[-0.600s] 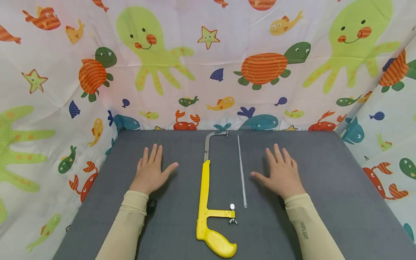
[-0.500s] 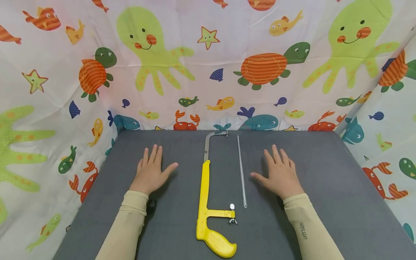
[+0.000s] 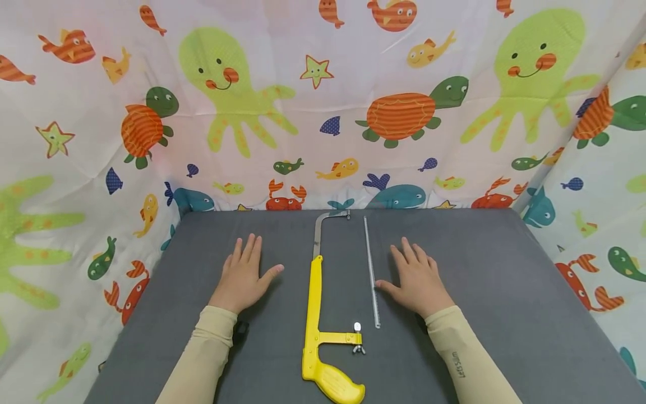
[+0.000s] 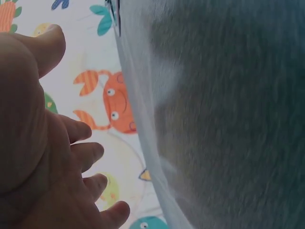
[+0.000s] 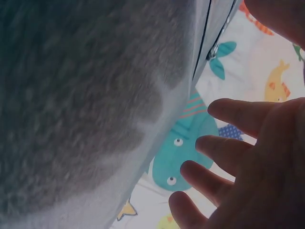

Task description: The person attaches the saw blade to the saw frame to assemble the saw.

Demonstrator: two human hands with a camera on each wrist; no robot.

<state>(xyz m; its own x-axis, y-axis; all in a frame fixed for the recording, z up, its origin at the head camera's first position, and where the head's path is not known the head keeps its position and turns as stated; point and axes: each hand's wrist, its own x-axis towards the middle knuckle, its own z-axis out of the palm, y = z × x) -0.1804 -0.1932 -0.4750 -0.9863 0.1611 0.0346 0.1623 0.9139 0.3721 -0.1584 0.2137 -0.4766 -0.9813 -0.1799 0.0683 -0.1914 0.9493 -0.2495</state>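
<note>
A yellow hacksaw frame [image 3: 314, 297] lies on the grey table in the head view, with its handle towards me and its bare metal end at the far side. To its right, a thin hacksaw blade [image 3: 369, 258] lies apart from it. My right hand [image 3: 416, 280] is just right of the blade, palm down with fingers spread. Its thumb tip is beside the blade; whether they touch I cannot tell. Left of the frame, my left hand [image 3: 243, 279] is spread palm down and holds nothing. In the wrist views, straight fingers of the left hand [image 4: 52, 143] and right hand [image 5: 257, 157] show above the table.
A wing nut [image 3: 359, 349] sits on the frame's near arm. Behind the grey table [image 3: 484, 269] and along both sides hangs a white curtain [image 3: 282, 129] printed with sea animals. The table's far edge meets it just beyond the saw.
My right hand has moved left, bringing its thumb close to the blade. The left hand has shifted slightly right. The head view has tilted a little, so the scene sits lower.
</note>
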